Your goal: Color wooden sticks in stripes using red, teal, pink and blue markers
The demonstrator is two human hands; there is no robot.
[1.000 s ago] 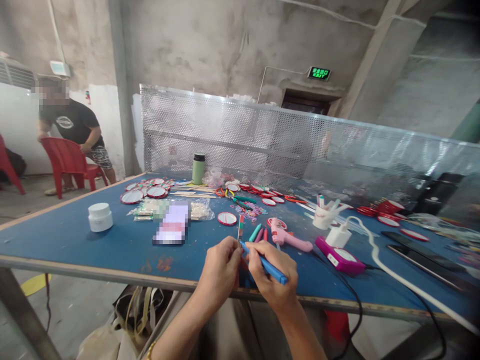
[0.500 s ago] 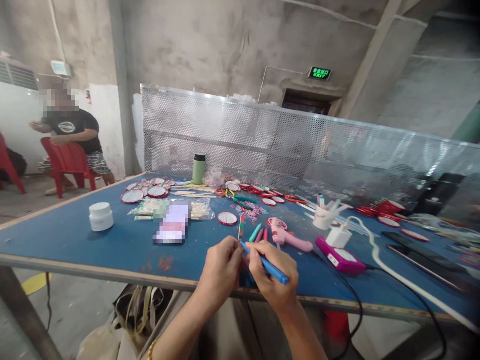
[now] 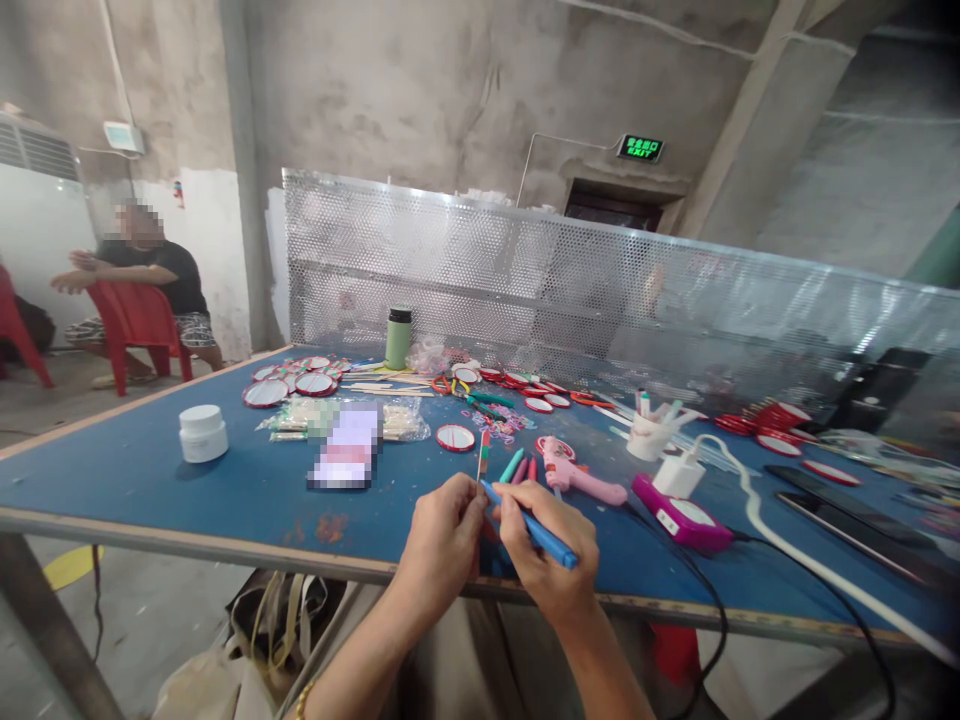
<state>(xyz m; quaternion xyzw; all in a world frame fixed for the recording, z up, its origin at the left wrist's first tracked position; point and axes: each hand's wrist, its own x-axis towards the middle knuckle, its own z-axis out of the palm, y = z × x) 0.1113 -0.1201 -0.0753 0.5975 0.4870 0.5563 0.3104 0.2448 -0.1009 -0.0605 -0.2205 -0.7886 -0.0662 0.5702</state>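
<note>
Pinched in my left hand point(image 3: 442, 528) is a thin flat stick point(image 3: 484, 452), its upper end painted in red and green bands. My right hand point(image 3: 541, 578) grips a blue marker pen point(image 3: 555, 548) like a writing tool, its tip against or very close to the stick just above my left fingers. The stick's lower part is hidden by my hands. Just beyond lie a teal marker point(image 3: 512, 465) and two pinkish markers point(image 3: 532, 469), beside a pink glue gun point(image 3: 585, 478). A round red-rimmed disc point(image 3: 455, 437) lies behind the stick.
A phone point(image 3: 346, 445) rests on plastic-bagged sticks point(image 3: 405, 418), with a white jar point(image 3: 202, 434) to its left. Rightward are a cup of pens point(image 3: 646, 436), a purple power block point(image 3: 679, 512) and trailing cables. A perforated metal panel point(image 3: 465, 270) closes the back. A seated person point(image 3: 161, 275) is far left.
The seated person at the far left has leaned and shifted their arms lower over the chair back. My hands, the marker and the stick look almost unchanged.
</note>
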